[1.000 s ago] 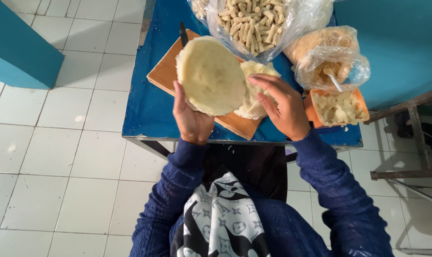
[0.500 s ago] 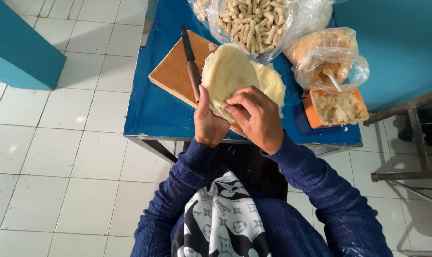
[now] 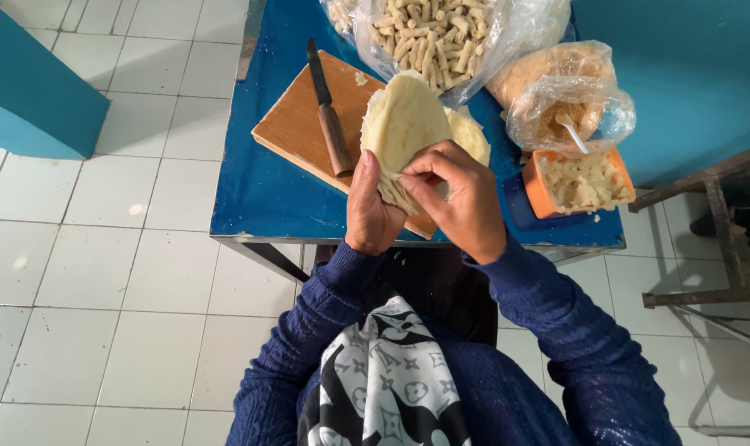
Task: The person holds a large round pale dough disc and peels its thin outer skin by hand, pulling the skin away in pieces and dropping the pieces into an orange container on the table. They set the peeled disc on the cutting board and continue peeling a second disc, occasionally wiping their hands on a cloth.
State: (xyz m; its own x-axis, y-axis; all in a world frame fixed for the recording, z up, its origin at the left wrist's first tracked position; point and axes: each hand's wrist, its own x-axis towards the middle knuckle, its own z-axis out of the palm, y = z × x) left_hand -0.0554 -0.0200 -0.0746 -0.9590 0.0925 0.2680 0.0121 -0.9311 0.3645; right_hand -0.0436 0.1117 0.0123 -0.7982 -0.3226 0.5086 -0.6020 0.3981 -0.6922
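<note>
A pale round dough sheet [image 3: 405, 124], folded over on itself, is held up above the near edge of a wooden cutting board [image 3: 296, 124]. My left hand [image 3: 370, 211] supports it from below and behind. My right hand [image 3: 460, 196] pinches its near folded edge with the fingertips. More pale dough [image 3: 469, 132] lies on the board just behind. A knife [image 3: 328, 116] with a brown handle rests on the board, left of the dough.
The board sits on a small blue table [image 3: 259, 202]. At the back stands a clear bag of short dough sticks [image 3: 441, 33]. A second bag of crumbs [image 3: 557, 91] and an orange tub of filling [image 3: 581, 183] with a white spoon are at the right. White tiled floor surrounds it.
The flat round sheet held open over the board has been folded in half. My right hand came from the sheet's right side onto its near edge. The knife is now uncovered.
</note>
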